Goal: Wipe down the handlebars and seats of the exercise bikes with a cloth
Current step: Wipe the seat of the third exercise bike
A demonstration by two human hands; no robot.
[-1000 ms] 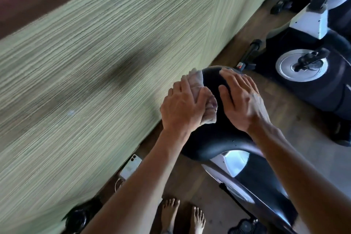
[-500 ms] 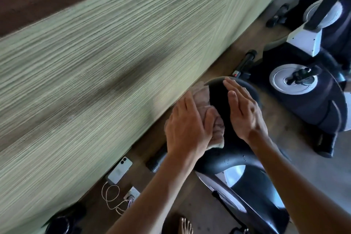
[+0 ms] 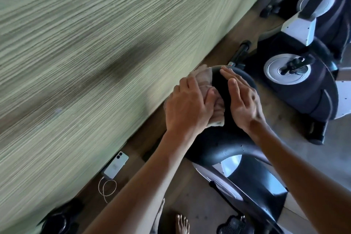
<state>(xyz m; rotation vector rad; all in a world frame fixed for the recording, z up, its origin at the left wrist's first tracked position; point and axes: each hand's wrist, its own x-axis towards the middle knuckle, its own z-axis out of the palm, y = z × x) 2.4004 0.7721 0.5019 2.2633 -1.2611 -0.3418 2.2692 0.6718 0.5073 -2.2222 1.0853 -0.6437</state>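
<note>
**Seat wipe-down, mid-swipe**

So the left hand (image 3: 187, 105) has the cloth (image 3: 206, 83) bunched under the palm, fingers and thumb curled round it, pressing it onto the left side of the black bike seat (image 3: 218, 138). The right hand (image 3: 245, 103) lies flat on the other side of the seat, fingers straight and together, holding nothing. My guess is it's bracing the seat so it doesn't swivel while the cloth gets pushed across. Makes sense with a padded saddle on a post.

The bike sits close to the striped greenish wall (image 3: 95, 53), with a second bike (image 3: 303, 85) further ahead. A phone (image 3: 116, 165) and a looped cable (image 3: 107, 189) lie on the floor by the wall, well clear of the wiping.

Compared with half a second back, both hands are in about the same spots on the seat, the right fingers reaching a touch further toward the nose. The view has mostly shifted: a bare foot (image 3: 182, 224) shows at the bottom again.
</note>
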